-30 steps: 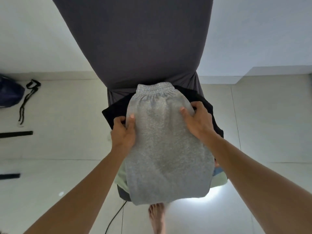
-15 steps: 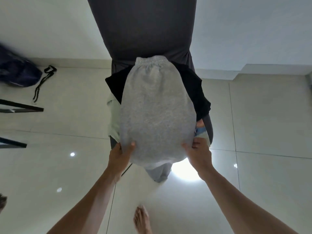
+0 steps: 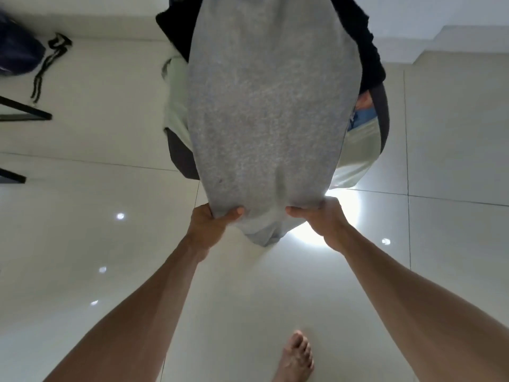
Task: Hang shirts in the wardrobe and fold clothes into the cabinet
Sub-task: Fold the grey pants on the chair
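Bare foot: a bare foot (image 3: 295, 357) stood on the glossy white tiled floor (image 3: 82, 244), nearest the camera and between the two forearms.
Left hand: the left hand (image 3: 212, 226) gripped the near lower edge of the heather-grey knit garment (image 3: 267, 106), thumb on top of the cloth and the other fingers curled under it.
Right hand: the right hand (image 3: 321, 219) held the same near edge just beside the left, thumb pressed over the fabric and fingers tucked below, so the cloth bunched between the two hands.
Grey garment: it lay stretched flat on top of a pile, its near end hanging off and sagging in a small fold below both hands; its far end ran out of view at the top.
Pile beneath: a pale green cloth (image 3: 358, 158) showed at both sides under the grey piece, a bit of blue and orange fabric (image 3: 363, 114) at the right, and a black garment (image 3: 366, 45) farther back.
Support: a dark grey covered surface (image 3: 180, 158) carried the pile; its shape could not be told.
Far left: black metal bars (image 3: 27, 113) crossed the floor, and beyond them lay a black strap (image 3: 46, 64) beside a dark blue bag (image 3: 16, 56), blurred.
Back: a white wall (image 3: 440, 12) met the floor.
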`<state>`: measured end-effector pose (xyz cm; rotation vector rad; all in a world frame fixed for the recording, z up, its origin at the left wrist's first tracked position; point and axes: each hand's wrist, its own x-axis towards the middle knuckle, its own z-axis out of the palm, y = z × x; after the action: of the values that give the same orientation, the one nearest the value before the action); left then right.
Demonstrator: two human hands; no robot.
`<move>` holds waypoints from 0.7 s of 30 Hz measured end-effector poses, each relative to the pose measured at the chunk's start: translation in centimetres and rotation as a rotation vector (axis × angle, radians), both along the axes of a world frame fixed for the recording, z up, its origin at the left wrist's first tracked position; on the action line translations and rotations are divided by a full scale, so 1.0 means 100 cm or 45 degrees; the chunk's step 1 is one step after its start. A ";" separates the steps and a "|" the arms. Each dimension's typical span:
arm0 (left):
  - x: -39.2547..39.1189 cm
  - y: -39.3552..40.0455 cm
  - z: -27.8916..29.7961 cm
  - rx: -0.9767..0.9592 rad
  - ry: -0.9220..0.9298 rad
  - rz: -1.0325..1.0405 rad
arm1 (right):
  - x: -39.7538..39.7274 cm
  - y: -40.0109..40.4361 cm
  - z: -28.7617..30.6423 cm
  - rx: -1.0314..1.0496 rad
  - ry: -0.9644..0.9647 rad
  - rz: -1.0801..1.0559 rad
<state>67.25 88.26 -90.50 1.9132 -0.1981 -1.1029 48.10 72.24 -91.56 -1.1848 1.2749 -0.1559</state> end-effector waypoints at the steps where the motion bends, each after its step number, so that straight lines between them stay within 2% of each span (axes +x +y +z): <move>1: -0.005 0.006 -0.003 -0.008 0.014 0.008 | -0.004 0.010 -0.004 0.009 0.007 0.014; 6: -0.028 0.046 0.011 -0.046 0.092 0.073 | -0.031 0.058 0.006 0.057 0.008 0.075; 13: -0.063 0.122 0.049 -0.051 0.210 -0.070 | -0.079 0.122 0.055 0.200 -0.025 0.244; 21: -0.105 0.192 0.114 -0.087 0.345 -0.126 | -0.116 0.210 0.121 0.242 -0.189 0.094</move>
<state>56.72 107.43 -79.08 1.6885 -0.1776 -1.3902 36.49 93.27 -79.44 -1.0354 1.0893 -0.0656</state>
